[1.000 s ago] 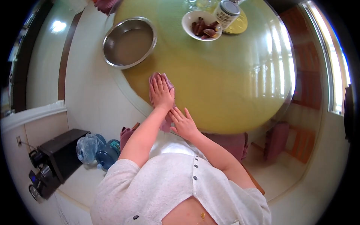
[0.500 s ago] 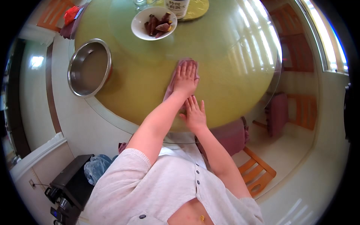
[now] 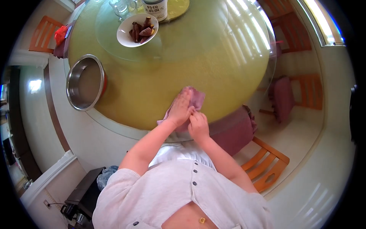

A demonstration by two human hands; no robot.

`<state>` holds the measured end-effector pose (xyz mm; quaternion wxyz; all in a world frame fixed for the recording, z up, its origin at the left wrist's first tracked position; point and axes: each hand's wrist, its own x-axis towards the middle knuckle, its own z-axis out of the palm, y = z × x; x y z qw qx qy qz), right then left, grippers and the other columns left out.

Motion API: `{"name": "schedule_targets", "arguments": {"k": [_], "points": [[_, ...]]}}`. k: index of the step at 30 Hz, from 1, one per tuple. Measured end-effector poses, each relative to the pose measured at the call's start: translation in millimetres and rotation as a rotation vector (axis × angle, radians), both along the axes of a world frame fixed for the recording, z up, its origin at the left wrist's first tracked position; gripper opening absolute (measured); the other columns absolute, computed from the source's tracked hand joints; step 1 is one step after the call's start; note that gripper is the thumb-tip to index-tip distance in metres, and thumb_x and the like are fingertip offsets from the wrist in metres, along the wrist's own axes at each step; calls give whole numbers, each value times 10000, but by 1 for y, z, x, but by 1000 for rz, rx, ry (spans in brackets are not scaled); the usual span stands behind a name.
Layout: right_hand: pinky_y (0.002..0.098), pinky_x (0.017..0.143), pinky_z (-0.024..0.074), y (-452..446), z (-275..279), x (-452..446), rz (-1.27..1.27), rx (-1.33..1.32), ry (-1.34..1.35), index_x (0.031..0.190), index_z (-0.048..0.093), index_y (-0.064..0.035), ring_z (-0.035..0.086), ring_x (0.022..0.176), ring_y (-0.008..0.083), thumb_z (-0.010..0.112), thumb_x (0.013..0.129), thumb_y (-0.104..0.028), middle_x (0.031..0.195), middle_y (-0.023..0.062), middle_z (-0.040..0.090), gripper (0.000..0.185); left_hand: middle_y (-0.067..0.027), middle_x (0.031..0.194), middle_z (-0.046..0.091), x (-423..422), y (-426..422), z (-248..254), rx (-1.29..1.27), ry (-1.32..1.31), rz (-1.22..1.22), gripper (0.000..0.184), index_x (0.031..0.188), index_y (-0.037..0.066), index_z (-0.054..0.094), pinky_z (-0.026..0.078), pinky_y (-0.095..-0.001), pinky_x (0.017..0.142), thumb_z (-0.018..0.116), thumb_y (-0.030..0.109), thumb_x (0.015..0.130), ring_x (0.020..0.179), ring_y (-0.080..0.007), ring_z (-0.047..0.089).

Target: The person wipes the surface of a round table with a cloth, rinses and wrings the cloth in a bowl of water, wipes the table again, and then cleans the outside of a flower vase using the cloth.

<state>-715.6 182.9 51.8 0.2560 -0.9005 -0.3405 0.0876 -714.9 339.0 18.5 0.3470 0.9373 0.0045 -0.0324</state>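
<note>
A purple cloth point(image 3: 197, 98) lies on the round yellow-green table near its front edge. My left hand point(image 3: 180, 108) rests on top of it, fingers stretched out and a little blurred. Right beside, my right hand point(image 3: 198, 125) has its fingers bent together at the cloth's near part, pinching it close to the left thumb. Part of the cloth is hidden beneath both hands.
A metal basin point(image 3: 86, 83) of cloudy liquid sits at the table's left edge. Further back are a white bowl point(image 3: 126, 39) of dark purple-skinned pieces, a labelled tub point(image 3: 155, 10) and clear glassware point(image 3: 121, 8). Chairs point(image 3: 283, 100) stand around the right side.
My left hand and the cloth have come back toward the table's front edge. My right hand has gone from spread fingers to a pinch on the cloth. The view has shifted too.
</note>
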Motion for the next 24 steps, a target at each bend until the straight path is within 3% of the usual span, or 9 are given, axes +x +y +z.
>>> {"name": "schedule_targets", "arguments": {"k": [1, 3, 7, 9, 10, 12, 17, 24], "points": [[459, 1081, 346, 11, -4, 7, -3, 1, 2, 1176, 607, -16, 485, 1274, 318, 604, 801, -112, 1309, 172, 561, 386, -164, 1562, 237, -1, 4, 4, -125, -24, 130, 620, 1485, 22, 271, 134, -452, 1187, 455, 280, 952, 1450, -326, 208], [451, 1083, 352, 34, -15, 20, -48, 205, -58, 1223, 551, 0, 469, 1286, 327, 538, 826, -75, 1344, 185, 527, 405, -173, 1558, 242, -23, 3, -2, -105, -63, 158, 611, 1480, 18, 277, 152, -452, 1185, 455, 250, 943, 1445, -321, 226], [447, 1125, 290, 54, -37, 28, -23, 178, -36, 1313, 491, 5, 374, 1365, 339, 490, 862, -130, 1445, 194, 422, 470, -167, 1551, 263, -46, -1, -15, -56, -7, 288, 598, 1475, 21, 289, 178, -446, 1184, 460, 190, 927, 1439, -292, 255], [447, 1166, 197, 53, -47, 30, 75, -142, -104, 1422, 386, -7, 248, 1438, 327, 437, 895, -213, 1533, 193, 286, 568, -156, 1552, 266, -47, 4, -19, 24, 57, 201, 602, 1477, 27, 289, 184, -446, 1183, 465, 182, 922, 1439, -288, 257], [447, 1166, 197, 55, -48, 36, 68, -146, -107, 1422, 386, -7, 248, 1438, 327, 437, 895, -213, 1533, 193, 286, 568, -146, 1554, 269, -43, 8, -19, 106, 115, 120, 607, 1479, 34, 289, 190, -445, 1181, 470, 174, 917, 1439, -284, 259], [458, 1184, 106, 55, -49, 42, 111, -207, -87, 1475, 307, -5, 149, 1472, 317, 401, 900, -281, 1576, 183, 195, 645, -135, 1555, 270, -36, 12, -20, 139, 64, 123, 609, 1480, 41, 293, 194, -440, 1181, 473, 177, 915, 1439, -274, 260], [465, 1182, 105, 61, -52, 103, -12, -196, -132, 1480, 294, -7, 145, 1472, 323, 421, 884, -287, 1577, 178, 196, 671, -97, 1558, 279, 33, 20, -20, 170, -82, 90, 613, 1487, 69, 297, 202, -426, 1179, 480, 197, 916, 1438, -234, 269], [467, 1185, 56, -15, -59, 129, -244, -360, -165, 1518, 231, -63, 85, 1489, 288, 410, 887, -324, 1604, 133, 129, 705, -82, 1551, 301, 90, -48, -17, 158, -30, -132, 601, 1489, 85, 304, 188, -405, 1184, 457, 248, 931, 1434, -218, 278]]}}
